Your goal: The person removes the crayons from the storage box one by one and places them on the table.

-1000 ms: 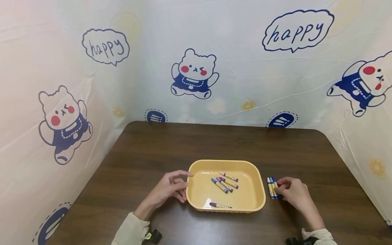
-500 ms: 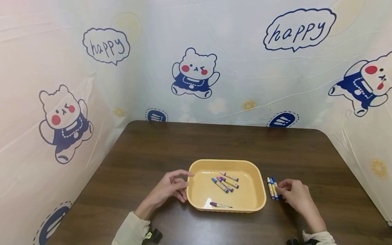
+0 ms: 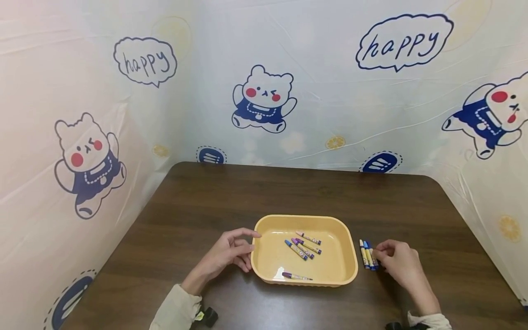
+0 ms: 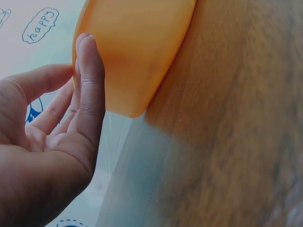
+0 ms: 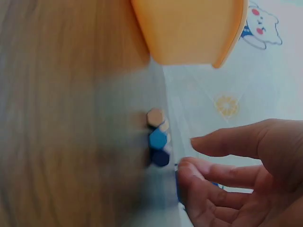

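A: Head view: five crayons [image 3: 296,250] in the tray [image 3: 326,266], three crayons [image 3: 368,256] side by side on the table [image 3: 247,192], just right of it. We read: lining up.

B: Left wrist: our left hand [image 4: 61,156], fingers relaxed, touches the tray.

A: Right wrist: our right hand [image 5: 277,172] loosely curled by the row, apparently gripping nothing; contact unclear. Next probably calls for picking another from the tray.
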Demonstrator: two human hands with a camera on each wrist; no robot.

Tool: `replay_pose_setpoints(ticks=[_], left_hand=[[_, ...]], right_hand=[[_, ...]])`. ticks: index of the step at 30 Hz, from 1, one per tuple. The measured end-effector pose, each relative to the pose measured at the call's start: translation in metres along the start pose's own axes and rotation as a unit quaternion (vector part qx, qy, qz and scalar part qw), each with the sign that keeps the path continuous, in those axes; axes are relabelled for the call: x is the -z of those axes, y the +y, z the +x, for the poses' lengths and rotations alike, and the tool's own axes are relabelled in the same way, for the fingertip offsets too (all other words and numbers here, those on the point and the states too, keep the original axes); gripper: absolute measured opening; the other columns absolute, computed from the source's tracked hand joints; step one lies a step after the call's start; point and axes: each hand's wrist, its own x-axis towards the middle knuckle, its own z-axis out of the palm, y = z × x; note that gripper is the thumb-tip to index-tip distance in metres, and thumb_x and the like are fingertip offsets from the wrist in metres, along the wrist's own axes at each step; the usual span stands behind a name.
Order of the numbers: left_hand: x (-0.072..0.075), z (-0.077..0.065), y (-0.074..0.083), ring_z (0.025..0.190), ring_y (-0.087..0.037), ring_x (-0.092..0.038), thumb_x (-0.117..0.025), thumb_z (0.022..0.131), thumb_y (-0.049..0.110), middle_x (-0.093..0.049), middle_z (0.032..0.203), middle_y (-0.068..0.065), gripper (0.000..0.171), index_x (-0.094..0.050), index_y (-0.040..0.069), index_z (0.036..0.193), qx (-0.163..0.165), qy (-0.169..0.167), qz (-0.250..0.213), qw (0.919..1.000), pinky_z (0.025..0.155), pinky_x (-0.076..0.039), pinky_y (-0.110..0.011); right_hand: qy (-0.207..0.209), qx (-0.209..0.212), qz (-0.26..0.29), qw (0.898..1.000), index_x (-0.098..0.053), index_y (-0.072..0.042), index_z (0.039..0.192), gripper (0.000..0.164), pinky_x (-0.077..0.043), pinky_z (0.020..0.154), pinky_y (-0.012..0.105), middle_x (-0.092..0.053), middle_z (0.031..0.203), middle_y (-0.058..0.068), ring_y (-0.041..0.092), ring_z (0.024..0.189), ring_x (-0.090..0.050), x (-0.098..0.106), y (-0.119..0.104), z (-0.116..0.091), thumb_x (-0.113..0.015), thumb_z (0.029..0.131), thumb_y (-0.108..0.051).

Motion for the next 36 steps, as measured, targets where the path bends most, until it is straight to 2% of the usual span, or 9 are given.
replay_pose_setpoints(ticks=[7,10,12,15,20,25,29,34,36], left_hand=[[0.000,0.001,0.000,0.060,-0.023,-0.068,-0.060,0.097,0.000,-0.066,0.081,-0.030,0.042,-0.049,-0.009,0.136,0.003,-0.001,-0.003,1.0000,0.059,-0.062,-0.042],[0.000,0.001,0.000,0.060,-0.022,-0.068,-0.060,0.097,0.000,-0.067,0.079,-0.025,0.042,-0.048,-0.010,0.136,0.000,-0.005,-0.011,0.9999,0.058,-0.062,-0.041],[0.000,0.000,0.000,0.060,-0.021,-0.068,-0.059,0.097,0.000,-0.068,0.077,-0.019,0.042,-0.047,-0.010,0.136,0.000,-0.008,-0.017,0.9998,0.057,-0.062,-0.039],[0.000,0.000,0.000,0.059,-0.020,-0.068,-0.058,0.097,-0.001,-0.069,0.074,-0.013,0.043,-0.045,-0.011,0.137,0.000,-0.010,-0.024,0.9997,0.056,-0.062,-0.037],[0.001,0.000,0.000,0.060,-0.020,-0.068,-0.058,0.097,0.000,-0.069,0.075,-0.011,0.043,-0.045,-0.011,0.137,0.001,-0.010,-0.023,0.9997,0.056,-0.062,-0.037],[0.001,0.001,-0.001,0.060,-0.022,-0.068,-0.058,0.098,0.000,-0.069,0.076,-0.012,0.042,-0.047,-0.009,0.137,0.004,-0.008,-0.022,0.9997,0.056,-0.062,-0.038],[0.001,0.001,-0.001,0.060,-0.022,-0.067,-0.059,0.098,0.001,-0.068,0.076,-0.013,0.042,-0.047,-0.009,0.137,0.003,-0.007,-0.020,0.9998,0.056,-0.062,-0.038],[0.000,0.002,-0.001,0.060,-0.021,-0.067,-0.059,0.097,0.001,-0.068,0.076,-0.014,0.042,-0.047,-0.010,0.136,0.004,-0.006,-0.018,0.9998,0.056,-0.062,-0.038],[0.000,0.001,0.000,0.060,-0.021,-0.067,-0.059,0.097,0.001,-0.068,0.077,-0.014,0.042,-0.047,-0.010,0.136,0.005,-0.005,-0.016,0.9998,0.056,-0.062,-0.038]], right_hand=[[0.088,0.100,-0.013,0.991,-0.073,-0.007,0.090,0.005,-0.049,0.056,0.023,-0.066,0.075,-0.003,0.008,0.067,-0.059,-0.004,-0.033,-0.007,-0.074,0.086,-0.008],[0.098,0.158,-0.002,0.983,-0.073,-0.008,0.089,0.009,-0.051,0.057,0.022,-0.064,0.076,-0.005,0.006,0.067,-0.057,-0.007,-0.053,-0.011,-0.076,0.083,-0.003],[0.085,0.205,0.001,0.975,-0.073,-0.007,0.090,0.013,-0.052,0.057,0.023,-0.064,0.078,-0.004,0.006,0.069,-0.057,-0.009,-0.065,-0.012,-0.078,0.081,0.000],[0.032,0.264,-0.001,0.964,-0.073,-0.008,0.094,0.017,-0.054,0.059,0.026,-0.066,0.084,-0.003,0.008,0.074,-0.058,-0.014,-0.083,-0.011,-0.078,0.080,0.001],[-0.096,0.313,-0.008,0.945,-0.074,-0.009,0.097,0.013,-0.056,0.066,0.028,-0.069,0.090,-0.002,0.010,0.081,-0.061,-0.025,-0.104,-0.007,-0.074,0.086,-0.003],[-0.199,0.363,0.007,0.910,-0.074,-0.004,0.095,0.009,-0.057,0.068,0.026,-0.069,0.085,-0.004,0.003,0.077,-0.060,-0.040,-0.111,-0.001,-0.070,0.088,0.000],[-0.267,0.364,0.012,0.892,-0.073,-0.007,0.092,0.007,-0.053,0.064,0.020,-0.066,0.079,-0.008,-0.003,0.071,-0.055,-0.050,-0.110,0.001,-0.068,0.090,-0.003],[-0.321,0.343,0.013,0.883,-0.072,-0.013,0.085,0.011,-0.047,0.058,0.016,-0.059,0.074,-0.014,-0.004,0.063,-0.048,-0.059,-0.108,0.001,-0.067,0.095,-0.011],[-0.328,0.338,0.018,0.882,-0.074,-0.015,0.086,0.012,-0.049,0.061,0.017,-0.062,0.077,-0.014,-0.004,0.066,-0.051,-0.062,-0.108,0.002,-0.066,0.095,-0.013]])
